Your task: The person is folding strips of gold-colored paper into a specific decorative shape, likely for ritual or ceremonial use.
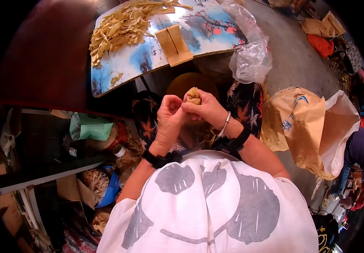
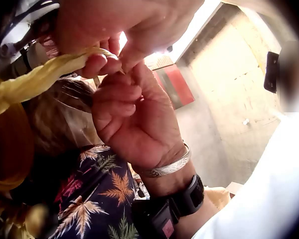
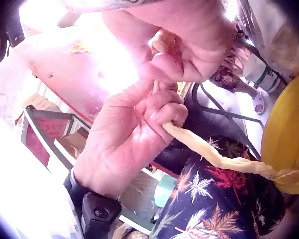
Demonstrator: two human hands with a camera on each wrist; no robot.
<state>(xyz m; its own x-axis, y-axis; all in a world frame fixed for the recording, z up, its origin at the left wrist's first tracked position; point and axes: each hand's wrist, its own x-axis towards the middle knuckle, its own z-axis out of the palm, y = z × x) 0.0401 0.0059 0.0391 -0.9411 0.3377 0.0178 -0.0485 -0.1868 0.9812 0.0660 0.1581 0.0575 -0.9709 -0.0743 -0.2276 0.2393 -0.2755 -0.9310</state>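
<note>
Close together over the lap, both hands work on a twisted pale-yellow strand that looks like dried plant husk. Curled fingers of the left hand hold the strand, and its loose length runs down over the patterned trousers in the right wrist view. A bunched tan piece of husk sticks up between the thumb and fingers of the right hand, which pinches it. Fingertips of the two hands meet in both wrist views. The hands partly hide where the strand and bunched piece join.
Ahead stands a painted table bearing a heap of dry husk strips and a slotted wooden piece. Clear plastic hangs over its right corner. A large paper sack stands at the right; a cluttered shelf is at the left.
</note>
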